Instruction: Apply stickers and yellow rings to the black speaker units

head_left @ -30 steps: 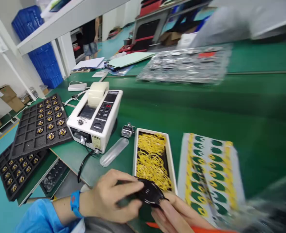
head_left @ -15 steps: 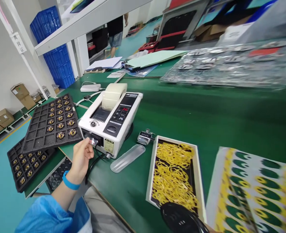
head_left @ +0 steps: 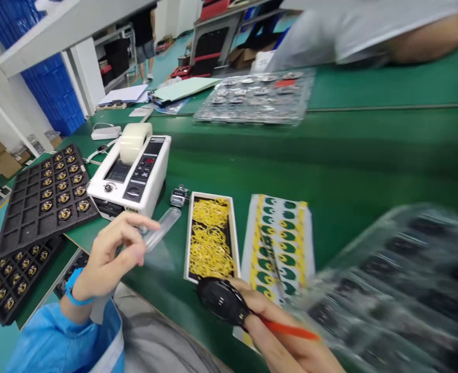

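Observation:
My left hand (head_left: 114,254), with a blue wristband, is raised in front of the white tape dispenser (head_left: 130,176). A faint piece of clear tape (head_left: 161,257) seems to hang at its fingertips, blurred. Behind those fingers a clear plastic strip (head_left: 167,225) with rounded ends lies on the table. At the lower middle, my right hand (head_left: 270,321) is closed on a round, glossy black part (head_left: 222,299). A thin red-orange strip (head_left: 291,330) shows along that hand. The black part overlaps the near end of a white box (head_left: 234,243) of yellow rings (head_left: 211,248).
Black foam trays (head_left: 27,207) with round gold-and-black pieces stand at left. A metal tally counter (head_left: 179,197) lies beside the box. Tweezers (head_left: 272,256) rest on a green-and-yellow sticker sheet (head_left: 302,207). Clear blister trays (head_left: 392,285) lie right and back. A person's arm (head_left: 431,44) reaches in.
My left hand has left the dispenser's front and come toward me. The view has swung right, bringing in my right hand with the black part, and another blister tray.

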The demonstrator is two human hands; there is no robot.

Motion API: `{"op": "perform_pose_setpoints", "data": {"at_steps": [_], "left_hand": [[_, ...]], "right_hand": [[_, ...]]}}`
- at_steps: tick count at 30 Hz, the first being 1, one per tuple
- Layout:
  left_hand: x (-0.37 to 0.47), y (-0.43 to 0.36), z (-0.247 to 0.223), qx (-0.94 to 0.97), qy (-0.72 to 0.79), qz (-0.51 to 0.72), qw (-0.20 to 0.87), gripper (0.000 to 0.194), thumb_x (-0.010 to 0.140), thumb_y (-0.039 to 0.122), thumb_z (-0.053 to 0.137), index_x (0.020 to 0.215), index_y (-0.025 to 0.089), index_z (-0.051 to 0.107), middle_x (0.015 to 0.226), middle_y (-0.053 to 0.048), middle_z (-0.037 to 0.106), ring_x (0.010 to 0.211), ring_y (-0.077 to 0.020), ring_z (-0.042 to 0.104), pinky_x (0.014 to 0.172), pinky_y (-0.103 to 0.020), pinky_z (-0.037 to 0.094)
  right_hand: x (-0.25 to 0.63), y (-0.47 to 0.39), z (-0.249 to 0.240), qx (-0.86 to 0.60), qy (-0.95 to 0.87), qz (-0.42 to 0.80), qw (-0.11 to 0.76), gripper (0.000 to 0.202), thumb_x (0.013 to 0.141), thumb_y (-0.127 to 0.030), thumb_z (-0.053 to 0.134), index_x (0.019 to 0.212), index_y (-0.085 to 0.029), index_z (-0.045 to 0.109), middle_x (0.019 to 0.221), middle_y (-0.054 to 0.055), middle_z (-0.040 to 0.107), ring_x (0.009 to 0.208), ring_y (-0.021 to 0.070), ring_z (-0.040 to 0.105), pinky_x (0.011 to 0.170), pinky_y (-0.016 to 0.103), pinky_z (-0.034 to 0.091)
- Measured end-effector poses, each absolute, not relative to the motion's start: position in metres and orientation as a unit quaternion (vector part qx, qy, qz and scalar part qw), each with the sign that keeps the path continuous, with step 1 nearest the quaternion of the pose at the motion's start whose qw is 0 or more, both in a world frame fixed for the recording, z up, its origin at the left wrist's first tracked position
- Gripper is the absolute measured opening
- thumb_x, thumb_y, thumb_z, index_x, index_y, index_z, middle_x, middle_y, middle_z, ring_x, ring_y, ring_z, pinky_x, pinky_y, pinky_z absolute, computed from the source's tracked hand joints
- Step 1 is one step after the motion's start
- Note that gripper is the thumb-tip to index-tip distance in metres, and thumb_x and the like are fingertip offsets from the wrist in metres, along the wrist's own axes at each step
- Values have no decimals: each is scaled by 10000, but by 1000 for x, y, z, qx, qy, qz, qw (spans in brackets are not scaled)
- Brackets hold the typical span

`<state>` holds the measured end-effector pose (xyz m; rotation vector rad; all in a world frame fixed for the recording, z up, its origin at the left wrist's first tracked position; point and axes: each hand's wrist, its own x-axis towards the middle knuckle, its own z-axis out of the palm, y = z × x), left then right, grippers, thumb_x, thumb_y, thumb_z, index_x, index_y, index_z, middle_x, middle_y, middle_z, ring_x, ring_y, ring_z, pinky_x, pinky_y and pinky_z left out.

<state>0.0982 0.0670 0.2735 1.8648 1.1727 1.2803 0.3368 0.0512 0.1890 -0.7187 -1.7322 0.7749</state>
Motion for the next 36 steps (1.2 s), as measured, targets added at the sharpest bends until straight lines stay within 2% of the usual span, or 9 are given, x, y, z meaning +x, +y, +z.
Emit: {"op": "perform_pose_setpoints", "data": {"at_steps": [2, 4, 8, 10, 12, 14, 16, 21, 36], "left_hand": [[105, 61, 268, 704, 438, 478, 290, 283, 1011, 319, 504, 773, 205, 605, 1009, -99, 732, 978, -241, 661, 705, -303, 481], [107, 64, 262, 720, 474, 467, 197, 231, 1007, 260, 500, 804, 208, 599, 1036, -97, 731, 1057, -248, 652, 743, -306, 477], [98, 84, 261, 742, 536, 395, 75, 228, 1006, 221, 468, 794, 211, 549, 1205, -137, 715, 1108, -266, 661, 724, -308, 452], [92, 89, 268, 752, 558, 339, 91, 243, 1006, 216, 457, 773, 211, 523, 1369, -156, 641, 1074, -258, 677, 722, -315, 451], [87, 85, 276, 749, 556, 341, 118, 248, 1004, 215, 468, 762, 210, 522, 1398, -146, 622, 1092, -253, 664, 749, -320, 460], [89, 75, 282, 734, 521, 398, 177, 263, 1006, 228, 488, 749, 209, 540, 1260, -110, 689, 1131, -251, 631, 785, -323, 469], [96, 63, 282, 730, 453, 438, 263, 278, 1006, 271, 516, 740, 207, 563, 1045, -74, 708, 1035, -228, 624, 769, -312, 473], [129, 50, 262, 731, 395, 377, 410, 284, 961, 328, 604, 718, 182, 596, 811, -16, 521, 689, -133, 477, 607, -256, 410], [138, 57, 245, 711, 403, 363, 446, 215, 901, 195, 635, 701, 175, 561, 761, 27, 447, 703, -111, 470, 646, -236, 388]], "right_hand": [[333, 49, 197, -292, -718, 359, 520, 230, 1064, -197, 425, 1127, -275, 632, 1079, 39, 735, 988, 152, 735, 792, 138, 584], [331, 47, 200, -300, -694, 397, 521, 220, 1070, -233, 433, 1122, -286, 639, 1064, 36, 734, 987, 147, 732, 812, 150, 580], [331, 42, 199, -335, -622, 499, 501, 277, 1055, -413, 482, 937, -256, 678, 1008, 52, 724, 977, 171, 719, 814, 190, 581], [331, 40, 200, -354, -578, 553, 485, 374, 1014, -528, 524, 830, -231, 659, 1007, 70, 709, 990, 195, 700, 823, 222, 575], [329, 40, 201, -359, -542, 592, 476, 435, 974, -605, 552, 786, -222, 639, 1034, 77, 691, 999, 208, 675, 849, 250, 558], [328, 39, 202, -348, -522, 617, 475, 438, 962, -627, 558, 800, -229, 641, 1056, 67, 675, 973, 198, 653, 852, 255, 536], [327, 39, 202, -329, -513, 638, 471, 412, 968, -617, 558, 831, -241, 657, 1043, 51, 665, 934, 183, 634, 844, 254, 517], [327, 36, 199, -315, -490, 666, 465, 373, 964, -604, 581, 860, -262, 687, 927, 17, 650, 896, 167, 612, 816, 229, 483], [330, 33, 194, -325, -482, 693, 426, 344, 971, -585, 585, 859, -270, 669, 919, -16, 629, 880, 132, 576, 808, 168, 444]]}}
